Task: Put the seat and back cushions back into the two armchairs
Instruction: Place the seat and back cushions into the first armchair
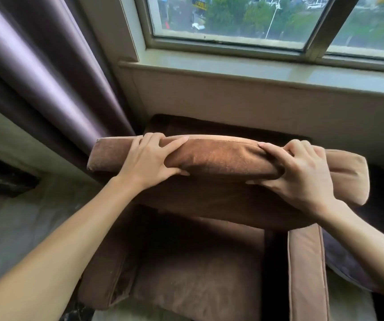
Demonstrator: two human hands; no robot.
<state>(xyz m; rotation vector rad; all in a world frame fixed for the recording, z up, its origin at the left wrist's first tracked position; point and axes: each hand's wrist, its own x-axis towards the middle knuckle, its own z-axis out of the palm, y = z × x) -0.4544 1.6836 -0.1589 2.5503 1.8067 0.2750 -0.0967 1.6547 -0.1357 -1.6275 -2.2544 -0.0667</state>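
A brown fabric cushion point(221, 158) hangs level above a brown armchair point(304, 274), its near edge turned toward me. My left hand point(149, 158) grips that edge left of the middle, fingers over the top and thumb beneath. My right hand point(300, 174) grips the same edge toward the right end, pinching the fabric. Below, a seat cushion point(198, 279) lies between the chair's two padded arms. The chair's dark back point(186, 123) shows behind the held cushion, close under the window wall.
A purple curtain point(47, 77) hangs at the left beside the chair. The window sill point(232, 66) and wall run right behind the chair. Pale carpet point(24, 228) lies to the left; a dark purple cushion point(344, 262) sits right of the chair's arm.
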